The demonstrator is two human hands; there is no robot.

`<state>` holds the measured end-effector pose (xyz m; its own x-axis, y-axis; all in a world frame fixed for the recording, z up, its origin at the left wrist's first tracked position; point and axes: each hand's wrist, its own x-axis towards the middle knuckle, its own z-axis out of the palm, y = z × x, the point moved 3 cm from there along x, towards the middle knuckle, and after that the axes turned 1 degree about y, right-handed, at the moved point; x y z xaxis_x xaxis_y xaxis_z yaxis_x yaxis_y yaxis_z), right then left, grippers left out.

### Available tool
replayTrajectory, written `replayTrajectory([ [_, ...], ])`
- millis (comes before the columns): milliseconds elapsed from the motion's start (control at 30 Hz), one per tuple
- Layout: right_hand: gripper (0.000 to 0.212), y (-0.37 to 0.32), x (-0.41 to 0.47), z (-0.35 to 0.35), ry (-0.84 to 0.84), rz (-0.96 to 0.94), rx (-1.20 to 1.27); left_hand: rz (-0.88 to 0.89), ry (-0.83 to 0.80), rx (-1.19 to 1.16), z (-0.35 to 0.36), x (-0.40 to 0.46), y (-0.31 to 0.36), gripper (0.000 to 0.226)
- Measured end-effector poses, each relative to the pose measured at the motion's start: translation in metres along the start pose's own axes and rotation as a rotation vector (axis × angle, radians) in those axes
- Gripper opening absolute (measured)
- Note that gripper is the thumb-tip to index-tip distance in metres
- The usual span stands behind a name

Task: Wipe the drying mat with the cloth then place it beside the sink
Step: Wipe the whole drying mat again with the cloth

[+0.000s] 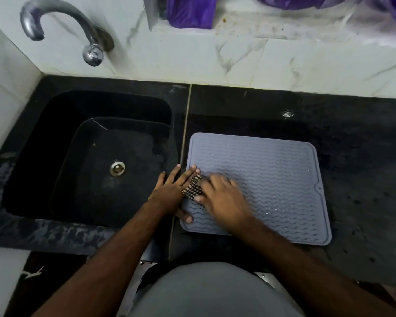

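Note:
A grey ribbed drying mat (pixel 272 179) lies flat on the black counter, just right of the sink (pixel 55 124). Small water drops glint on its ridges. My right hand (pixel 224 195) presses a small checked cloth (pixel 193 189) onto the mat's left part; the hand is blurred and covers most of the cloth. My left hand (pixel 169 191) lies flat with fingers spread over the mat's left edge and the counter seam, its thumb resting on the mat's near left corner.
The black sink has a metal drain (pixel 117 168) and a curved tap (pixel 62 26) on the marble wall above it. Purple cloth (pixel 190 10) hangs at the top. Black counter (pixel 364 179) extends right of the mat.

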<state>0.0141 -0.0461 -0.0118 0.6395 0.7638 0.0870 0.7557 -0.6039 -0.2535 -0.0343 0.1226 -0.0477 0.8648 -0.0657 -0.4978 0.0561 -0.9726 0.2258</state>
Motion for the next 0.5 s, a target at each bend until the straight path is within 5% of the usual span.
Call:
replayTrajectory([
  [167,0.062,0.005,-0.011,0.030,-0.221,-0.008,-0.009,0.012,0.024,-0.005,0.004,0.002,-0.007,0.153],
  [500,0.054,0.035,-0.011,0.014,-0.206,-0.069,-0.037,-0.133,-0.055,0.200,-0.008,0.006,0.008,0.160],
])
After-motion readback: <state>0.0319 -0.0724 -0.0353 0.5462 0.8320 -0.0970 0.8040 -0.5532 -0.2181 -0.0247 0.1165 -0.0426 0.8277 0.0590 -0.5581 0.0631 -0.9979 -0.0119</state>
